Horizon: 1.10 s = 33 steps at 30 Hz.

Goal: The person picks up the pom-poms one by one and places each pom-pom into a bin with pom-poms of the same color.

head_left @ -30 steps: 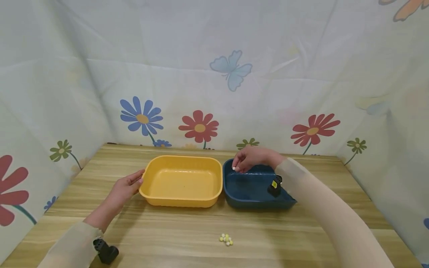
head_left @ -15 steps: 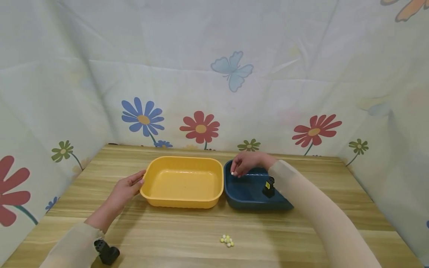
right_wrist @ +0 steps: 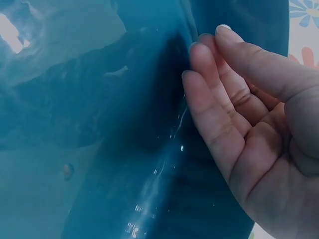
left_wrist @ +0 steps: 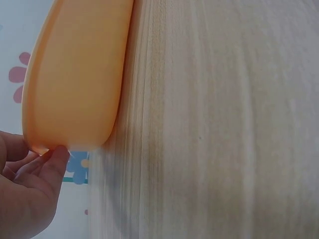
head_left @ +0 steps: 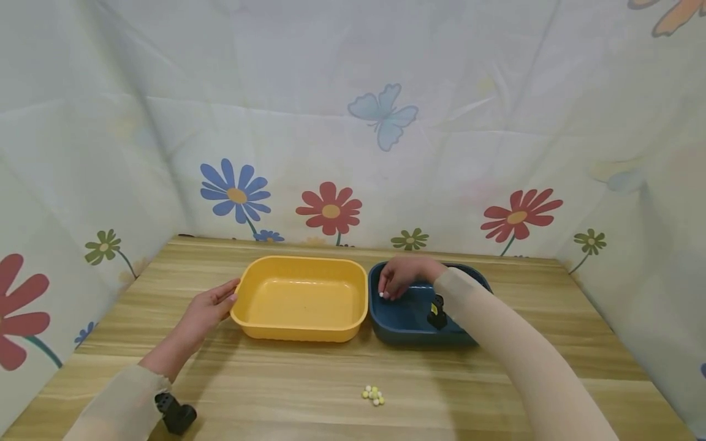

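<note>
At the left end of the yellow basin (head_left: 303, 309), my left hand (head_left: 205, 309) grips the rim between thumb and fingers. The left wrist view shows the thumb and fingertips of this hand (left_wrist: 32, 191) at the basin's rim. Within the dark blue basin (head_left: 402, 315), my right hand (head_left: 398, 277) pinches a small white ball (head_left: 381, 295) at its fingertips, near the left wall. From the right wrist, the hand (right_wrist: 259, 119) hangs over the glossy blue floor, thumb close to the fingers; the ball is mostly hidden there.
A small cluster of white and yellow balls (head_left: 374, 395) lies on the wooden table (head_left: 276, 386) in front of the basins. The two basins stand side by side. Behind them hangs a flower-printed cloth (head_left: 441, 153). A black wrist camera (head_left: 175, 414) sits at the left sleeve.
My right hand has moved down and slightly left inside the blue basin, carrying the small white ball. My left hand stays on the yellow basin's rim.
</note>
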### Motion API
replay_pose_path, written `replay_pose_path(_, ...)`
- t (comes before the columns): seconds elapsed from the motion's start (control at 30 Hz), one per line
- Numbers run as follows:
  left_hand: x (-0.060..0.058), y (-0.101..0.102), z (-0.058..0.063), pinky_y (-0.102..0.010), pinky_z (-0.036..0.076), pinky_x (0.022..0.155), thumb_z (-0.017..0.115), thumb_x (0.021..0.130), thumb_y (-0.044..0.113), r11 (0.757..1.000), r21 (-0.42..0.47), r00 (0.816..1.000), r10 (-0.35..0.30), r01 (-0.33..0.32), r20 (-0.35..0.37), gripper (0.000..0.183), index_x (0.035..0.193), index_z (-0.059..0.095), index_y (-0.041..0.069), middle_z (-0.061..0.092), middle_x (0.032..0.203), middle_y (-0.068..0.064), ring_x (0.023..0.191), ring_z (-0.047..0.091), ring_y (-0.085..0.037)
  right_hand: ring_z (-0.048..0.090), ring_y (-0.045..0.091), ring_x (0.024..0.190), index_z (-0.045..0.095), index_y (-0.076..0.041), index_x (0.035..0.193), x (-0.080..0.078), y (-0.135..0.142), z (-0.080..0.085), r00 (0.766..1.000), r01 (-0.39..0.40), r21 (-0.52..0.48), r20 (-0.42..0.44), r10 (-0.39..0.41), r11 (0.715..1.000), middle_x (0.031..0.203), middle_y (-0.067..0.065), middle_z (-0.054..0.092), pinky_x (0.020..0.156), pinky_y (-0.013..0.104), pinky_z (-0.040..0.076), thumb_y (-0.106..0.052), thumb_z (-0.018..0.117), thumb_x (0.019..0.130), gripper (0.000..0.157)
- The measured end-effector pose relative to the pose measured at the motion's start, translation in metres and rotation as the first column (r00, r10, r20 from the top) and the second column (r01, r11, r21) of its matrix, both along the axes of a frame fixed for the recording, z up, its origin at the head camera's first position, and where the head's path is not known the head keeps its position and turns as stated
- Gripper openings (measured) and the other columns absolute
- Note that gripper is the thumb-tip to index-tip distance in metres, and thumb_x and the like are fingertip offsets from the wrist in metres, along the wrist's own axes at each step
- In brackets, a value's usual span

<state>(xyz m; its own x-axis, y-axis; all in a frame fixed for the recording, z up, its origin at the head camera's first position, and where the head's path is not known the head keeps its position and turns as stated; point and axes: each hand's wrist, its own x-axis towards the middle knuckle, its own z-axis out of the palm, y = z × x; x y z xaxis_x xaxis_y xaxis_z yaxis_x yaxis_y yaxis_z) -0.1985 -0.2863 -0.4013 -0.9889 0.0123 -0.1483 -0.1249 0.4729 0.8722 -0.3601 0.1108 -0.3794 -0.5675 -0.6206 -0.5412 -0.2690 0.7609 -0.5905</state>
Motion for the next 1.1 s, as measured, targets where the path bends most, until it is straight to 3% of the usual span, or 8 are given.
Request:
replay_pose_path(0.33, 0.0, -0.001, -0.001, -0.036, 0.05, 0.105, 0.038, 0.108, 0.018, 1.0, -0.004, 1.0, 0.004, -0.004, -0.006, 0.054, 0.154, 0.021, -0.003, 0.027, 0.157, -0.027, 0.144, 0.035, -0.04, 0.066, 0.008, 0.078, 0.071, -0.002, 0.102, -0.001, -0.003, -0.008, 1.0, 0.018, 0.006, 0.021, -0.018, 1.0, 0.087, -0.001, 0.072, 0.079, 0.026, 0.062, -0.003, 0.066, 0.091, 0.013)
replay_pose_path(0.6, 0.0, 0.001, 0.002, -0.041, 0.045, 0.107, 0.038, 0.108, 0.018, 1.0, -0.013, 1.0, 0.007, -0.007, 0.007, 0.054, 0.154, 0.02, -0.003, 0.025, 0.157, -0.026, 0.145, 0.033, -0.042, 0.064, 0.008, 0.077, 0.071, -0.005, 0.1, 0.003, -0.003, -0.01, 0.999, 0.026, 0.031, 0.034, -0.027, 0.999, 0.085, -0.002, 0.07, 0.078, 0.024, 0.061, -0.005, 0.066, 0.091, 0.01)
replay_pose_path(1.1, 0.001, 0.002, 0.002, -0.042, 0.043, 0.108, 0.038, 0.108, 0.018, 1.0, -0.015, 1.0, 0.012, -0.012, 0.008, 0.054, 0.154, 0.021, -0.003, 0.025, 0.157, -0.026, 0.145, 0.033, -0.042, 0.062, 0.007, 0.074, 0.07, -0.001, 0.104, 0.012, -0.009, -0.004, 1.0, 0.006, 0.065, -0.018, -0.005, 0.998, 0.087, 0.0, 0.068, 0.076, 0.025, 0.061, -0.005, 0.064, 0.092, 0.014)
